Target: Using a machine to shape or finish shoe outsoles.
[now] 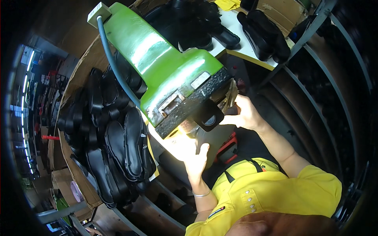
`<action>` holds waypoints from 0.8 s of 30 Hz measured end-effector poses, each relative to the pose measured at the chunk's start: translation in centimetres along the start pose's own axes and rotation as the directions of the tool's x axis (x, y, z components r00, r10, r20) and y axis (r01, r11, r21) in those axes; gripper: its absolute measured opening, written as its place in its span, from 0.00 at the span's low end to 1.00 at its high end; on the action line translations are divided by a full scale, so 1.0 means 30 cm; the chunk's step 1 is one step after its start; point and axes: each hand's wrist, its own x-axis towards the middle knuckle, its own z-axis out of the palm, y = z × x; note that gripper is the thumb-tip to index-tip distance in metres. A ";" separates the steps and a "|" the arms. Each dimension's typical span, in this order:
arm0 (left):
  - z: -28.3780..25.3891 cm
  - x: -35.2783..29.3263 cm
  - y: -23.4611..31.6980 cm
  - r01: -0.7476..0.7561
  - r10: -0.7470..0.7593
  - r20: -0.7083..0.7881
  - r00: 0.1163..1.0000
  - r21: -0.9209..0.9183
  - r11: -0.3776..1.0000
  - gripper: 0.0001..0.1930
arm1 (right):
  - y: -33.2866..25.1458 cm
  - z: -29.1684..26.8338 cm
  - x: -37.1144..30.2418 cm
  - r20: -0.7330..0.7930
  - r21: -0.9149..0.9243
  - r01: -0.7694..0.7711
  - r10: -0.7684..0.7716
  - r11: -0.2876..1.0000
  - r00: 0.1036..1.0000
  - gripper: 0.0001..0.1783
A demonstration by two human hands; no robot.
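A green machine head (157, 59) with a speckled black front edge hangs over both hands. Under it juts a dark block (208, 118) with a round opening; whether it is part of the machine or a workpiece, I cannot tell. Below its left side, my left hand (189, 153) is brightly lit, thumb up, curled against a narrow dark piece (201, 138). On the block's right side, my right hand (246, 114) has its thumb bent inward. Its fingers are partly behind a ragged brownish flap (231, 94), and what they grip is hidden.
A cardboard box (88, 59) full of black shoe soles (125, 143) stands at the left. More black soles (262, 35) lie on a white table (234, 21) behind. Metal racks (315, 98) curve along the right. A blue-grey cable (114, 67) runs down the machine.
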 end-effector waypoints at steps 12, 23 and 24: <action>-0.036 0.160 0.094 -0.061 0.067 -0.290 0.955 0.032 0.998 0.09 | -0.059 0.064 -0.032 0.069 0.212 -0.284 0.275 0.935 0.959 0.20; 0.038 0.045 0.069 0.038 -0.070 -0.172 0.983 -0.181 0.983 0.10 | 0.092 0.149 -0.039 0.087 0.105 -0.034 0.025 0.994 0.996 0.31; 0.027 0.072 0.111 0.090 -0.125 -0.147 0.981 -0.224 0.971 0.10 | 0.086 0.151 -0.046 0.041 0.083 -0.061 0.058 0.995 0.997 0.28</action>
